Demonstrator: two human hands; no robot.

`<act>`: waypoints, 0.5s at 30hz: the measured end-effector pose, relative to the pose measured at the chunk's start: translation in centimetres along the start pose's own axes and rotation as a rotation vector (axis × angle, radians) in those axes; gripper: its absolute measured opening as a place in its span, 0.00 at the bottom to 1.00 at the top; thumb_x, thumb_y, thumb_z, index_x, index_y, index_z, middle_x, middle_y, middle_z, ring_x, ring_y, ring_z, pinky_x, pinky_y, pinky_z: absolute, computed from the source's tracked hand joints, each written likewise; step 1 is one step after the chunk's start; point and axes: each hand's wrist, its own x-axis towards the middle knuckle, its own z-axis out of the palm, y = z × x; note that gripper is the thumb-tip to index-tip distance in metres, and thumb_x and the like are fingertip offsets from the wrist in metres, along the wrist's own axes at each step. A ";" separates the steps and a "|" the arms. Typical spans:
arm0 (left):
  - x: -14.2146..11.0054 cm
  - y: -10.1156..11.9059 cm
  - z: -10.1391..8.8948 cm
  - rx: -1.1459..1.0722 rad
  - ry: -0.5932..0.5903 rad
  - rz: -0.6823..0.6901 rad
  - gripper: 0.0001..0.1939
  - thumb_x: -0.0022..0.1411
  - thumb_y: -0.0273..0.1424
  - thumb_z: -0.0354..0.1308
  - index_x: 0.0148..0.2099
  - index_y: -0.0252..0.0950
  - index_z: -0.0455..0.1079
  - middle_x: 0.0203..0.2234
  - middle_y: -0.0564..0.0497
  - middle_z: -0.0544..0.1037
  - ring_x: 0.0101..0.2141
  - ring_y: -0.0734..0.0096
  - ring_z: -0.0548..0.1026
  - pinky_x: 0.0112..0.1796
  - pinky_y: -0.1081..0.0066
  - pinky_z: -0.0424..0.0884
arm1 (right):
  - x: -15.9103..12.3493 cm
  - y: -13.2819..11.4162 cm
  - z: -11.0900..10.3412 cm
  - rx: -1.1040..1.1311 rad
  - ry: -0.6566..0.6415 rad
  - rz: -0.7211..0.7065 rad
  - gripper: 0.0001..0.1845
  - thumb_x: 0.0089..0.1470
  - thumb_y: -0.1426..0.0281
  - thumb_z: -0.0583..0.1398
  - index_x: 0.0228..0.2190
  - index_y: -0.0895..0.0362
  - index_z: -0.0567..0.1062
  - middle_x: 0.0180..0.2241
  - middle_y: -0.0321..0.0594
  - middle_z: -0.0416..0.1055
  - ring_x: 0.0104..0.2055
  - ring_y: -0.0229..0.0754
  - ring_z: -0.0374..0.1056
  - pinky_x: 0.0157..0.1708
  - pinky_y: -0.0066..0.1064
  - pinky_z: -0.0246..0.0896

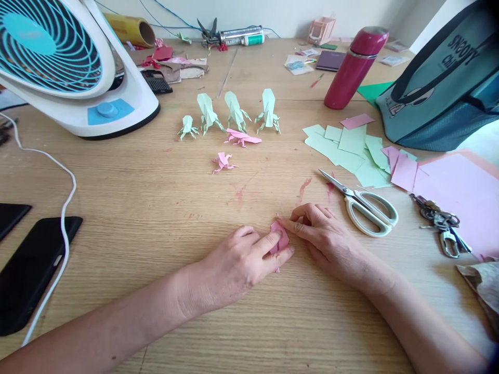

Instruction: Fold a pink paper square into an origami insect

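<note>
A small folded piece of pink paper point(277, 231) lies on the table between my two hands, its middle partly covered by fingers. My left hand point(245, 255) presses it down with thumb and fingers closed about it. At its upper right edge, my right hand point(325, 240) pinches the paper between thumb and forefinger. Thin points of paper stick out above and below the fingers. Beyond my hands stand a pink origami figure point(223, 162) with spread legs and a longer pink origami insect point(242, 138). Several pale green origami figures point(207, 112) are lined up behind them.
Scissors point(368, 205) lie right of my right hand, blades partly apart. Further right are keys point(442, 223), pink sheets point(463, 192) and green paper pieces point(351, 150). A pink flask point(351, 72) and a bag point(440, 88) stand behind. A fan point(117, 93), white cable point(70, 208) and black phone point(33, 275) occupy the left.
</note>
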 end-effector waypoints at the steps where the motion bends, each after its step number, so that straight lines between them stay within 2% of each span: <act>1: 0.0 0.1 -0.1 0.065 -0.007 0.015 0.22 0.69 0.19 0.45 0.62 0.33 0.64 0.55 0.39 0.72 0.46 0.65 0.75 0.45 0.64 0.70 | 0.0 0.0 0.0 0.001 0.001 -0.001 0.26 0.63 0.80 0.51 0.59 0.53 0.70 0.44 0.47 0.66 0.42 0.45 0.63 0.43 0.41 0.60; 4: -0.2 0.5 -0.1 0.174 -0.024 0.017 0.22 0.70 0.20 0.44 0.62 0.34 0.65 0.59 0.41 0.70 0.42 0.67 0.74 0.43 0.63 0.69 | 0.0 0.0 0.0 -0.005 0.008 -0.002 0.25 0.63 0.80 0.51 0.58 0.54 0.70 0.43 0.48 0.66 0.42 0.46 0.63 0.43 0.42 0.60; 9: -0.4 1.1 0.5 0.219 -0.056 0.006 0.23 0.70 0.21 0.45 0.64 0.34 0.64 0.63 0.47 0.67 0.37 0.68 0.71 0.38 0.65 0.68 | -0.1 -0.2 -0.1 -0.017 0.004 -0.002 0.24 0.64 0.79 0.51 0.58 0.55 0.70 0.44 0.48 0.66 0.42 0.47 0.63 0.44 0.43 0.60; 15: -0.8 1.8 1.0 0.208 -0.104 -0.042 0.26 0.69 0.24 0.47 0.67 0.31 0.59 0.65 0.46 0.64 0.45 0.61 0.70 0.42 0.62 0.66 | 0.0 -0.3 -0.1 -0.041 0.005 0.001 0.24 0.63 0.80 0.51 0.58 0.58 0.70 0.43 0.49 0.67 0.41 0.47 0.63 0.43 0.43 0.61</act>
